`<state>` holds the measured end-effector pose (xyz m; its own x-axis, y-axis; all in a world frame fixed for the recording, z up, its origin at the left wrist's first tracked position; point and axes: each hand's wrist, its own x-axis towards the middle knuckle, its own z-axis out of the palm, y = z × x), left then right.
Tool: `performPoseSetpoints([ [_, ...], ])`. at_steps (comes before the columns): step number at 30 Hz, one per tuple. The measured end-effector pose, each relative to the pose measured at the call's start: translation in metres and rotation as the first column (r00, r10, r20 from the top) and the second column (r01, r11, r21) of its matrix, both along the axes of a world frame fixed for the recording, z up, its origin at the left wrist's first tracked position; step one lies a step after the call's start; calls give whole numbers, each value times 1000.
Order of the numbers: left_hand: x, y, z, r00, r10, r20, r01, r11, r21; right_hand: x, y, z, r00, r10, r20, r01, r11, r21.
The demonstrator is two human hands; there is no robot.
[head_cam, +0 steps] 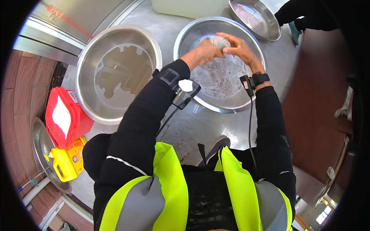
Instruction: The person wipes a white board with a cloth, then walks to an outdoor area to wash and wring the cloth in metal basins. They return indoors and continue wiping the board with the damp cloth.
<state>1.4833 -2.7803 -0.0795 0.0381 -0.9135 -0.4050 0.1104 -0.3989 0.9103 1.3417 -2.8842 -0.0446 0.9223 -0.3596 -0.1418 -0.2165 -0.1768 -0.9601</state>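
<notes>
A wad of pale, ribbed wet cloth (220,42) is bunched between my hands, above a wide stainless-steel basin (184,43). My left hand (208,50) is closed around one side of it, knuckles up. On the other side my right hand (239,49) holds its edge between thumb and fingers. Foamy, greyish soapy water (221,79) fills the lower part of the basin beneath them. The exact kind of cloth cannot be told, as the fingers cover much of it.
A second steel basin (92,59) on the left contains murky water. Beside it are a red plastic tub (82,122) and a yellow detergent jug (70,164). A tilted steel bowl (270,24) and a pale container (188,7) stand beyond. Another person's leg (312,14) is at upper right.
</notes>
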Motion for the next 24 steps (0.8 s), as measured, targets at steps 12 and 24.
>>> performPoseSetpoints([
  [12, -25, 29, 19, 844, -83, -530, 115, 993, 28, 20, 36, 15, 983, -85, 161, 67, 991, 112],
  [24, -55, 32, -12, 913, 306, -269, -284, 951, 120, 31, 46, -38, 930, -356, 93, 352, 934, 56],
])
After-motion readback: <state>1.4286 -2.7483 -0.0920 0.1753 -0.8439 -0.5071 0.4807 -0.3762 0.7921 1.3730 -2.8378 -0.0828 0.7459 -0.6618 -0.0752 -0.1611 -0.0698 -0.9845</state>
